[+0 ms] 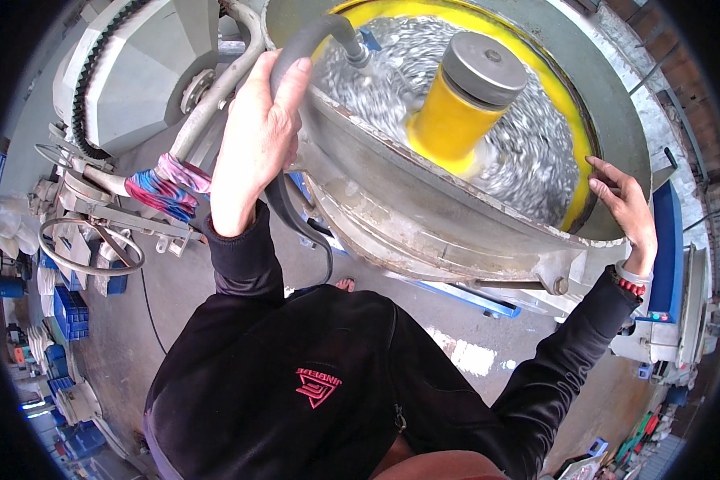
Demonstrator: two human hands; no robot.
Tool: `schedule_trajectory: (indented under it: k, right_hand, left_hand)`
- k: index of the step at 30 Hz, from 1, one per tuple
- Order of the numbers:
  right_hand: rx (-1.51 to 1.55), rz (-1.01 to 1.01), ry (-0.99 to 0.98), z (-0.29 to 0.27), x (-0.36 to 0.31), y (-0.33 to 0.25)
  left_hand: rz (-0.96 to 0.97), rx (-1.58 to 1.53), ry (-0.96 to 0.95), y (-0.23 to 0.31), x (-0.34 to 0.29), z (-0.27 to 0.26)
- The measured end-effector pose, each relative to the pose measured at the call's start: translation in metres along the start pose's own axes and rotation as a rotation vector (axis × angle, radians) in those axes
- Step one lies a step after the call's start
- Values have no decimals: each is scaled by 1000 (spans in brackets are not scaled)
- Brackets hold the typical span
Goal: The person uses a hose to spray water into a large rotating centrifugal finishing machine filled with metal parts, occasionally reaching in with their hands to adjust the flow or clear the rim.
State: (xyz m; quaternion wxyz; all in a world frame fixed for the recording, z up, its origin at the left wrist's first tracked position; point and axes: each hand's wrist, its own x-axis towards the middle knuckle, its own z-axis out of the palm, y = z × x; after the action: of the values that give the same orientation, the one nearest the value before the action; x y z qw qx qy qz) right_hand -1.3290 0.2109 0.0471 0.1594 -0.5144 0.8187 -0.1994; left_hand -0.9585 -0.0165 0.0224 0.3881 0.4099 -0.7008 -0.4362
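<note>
My left hand (256,132) is wrapped round a dark grey hose (312,40), whose metal-tipped end points into a large round tub (376,156). Inside the tub, a yellow lining (556,72) surrounds a mass of small silvery pieces (528,144), smeared by motion. A yellow centre post (448,120) with a grey round cap (486,68) rises from the middle. Over the tub's right rim rests my right hand (620,196), fingers apart and holding nothing, its fingertips near the yellow lining. The hose hangs down from my left hand toward the floor.
At the left stands a grey many-sided drum (148,76) with a black chain-like edge, beside a bent pipe (216,104) wrapped in coloured cloth (168,188). Below it is a handwheel (92,246). Blue crates (70,314) line the left side; a blue panel (666,252) stands right.
</note>
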Motion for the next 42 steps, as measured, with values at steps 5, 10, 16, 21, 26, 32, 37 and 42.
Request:
schedule_trajectory:
  k: [5, 10, 16, 21, 26, 32, 37, 42]
  right_hand:
    - [3, 41, 88, -7, -22, 13]
    - [-49, -192, 171, -5, -24, 32]
    - [-129, -94, 341, 32, 42, 56]
    - [-212, 92, 225, 20, 49, 31]
    - [-209, 115, 322, 23, 57, 38]
    - [-233, 267, 239, 12, 53, 29]
    - [-275, 287, 162, 7, 42, 23]
    - [-103, -93, 319, 35, 59, 27]
  left_hand:
    - [73, -62, -46, 0, 8, 16]
    - [48, 84, 36, -22, 12, 1]
    - [687, 854, 102, -69, 59, -37]
    - [536, 364, 199, -49, 35, -24]
    - [76, -335, -152, -12, 5, -2]
    - [115, -252, -156, 7, -14, 24]
    - [144, -160, -121, 14, -15, 33]
    - [75, -3, 62, -9, 22, 7]
